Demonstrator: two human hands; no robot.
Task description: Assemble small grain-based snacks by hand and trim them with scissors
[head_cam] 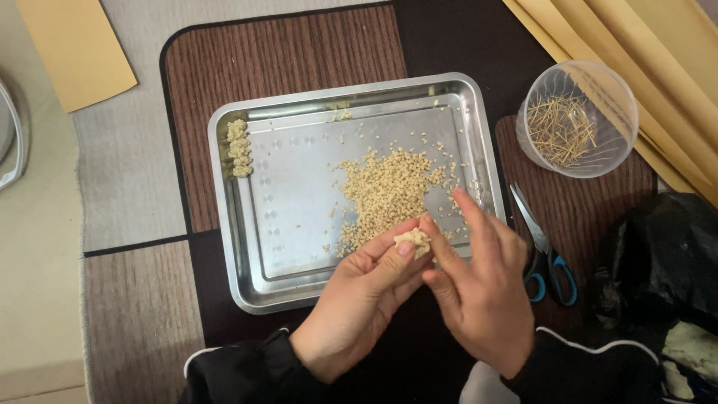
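Note:
A steel tray (pixel 258 269) lies on a brown wood-pattern mat. Its middle holds a loose heap of small pale beads or grains (pixel 385 191), and a short row of clustered ones (pixel 239 147) sits in its far left corner. Over the tray's near right edge, my left hand (pixel 359 299) pinches a small pale cluster (pixel 413 240) between thumb and fingers. My right hand (pixel 482 288) meets it from the right, its thumb and forefinger touching the same cluster. Dark sleeves with white trim cover both wrists.
A clear plastic cup (pixel 577 118) with several thin golden pins stands right of the tray. Blue-handled scissors (pixel 542 251) lie beside my right hand. A black bag (pixel 666 254) sits at the right edge, yellow fabric (pixel 636 45) behind, a yellow sheet (pixel 75 45) at top left.

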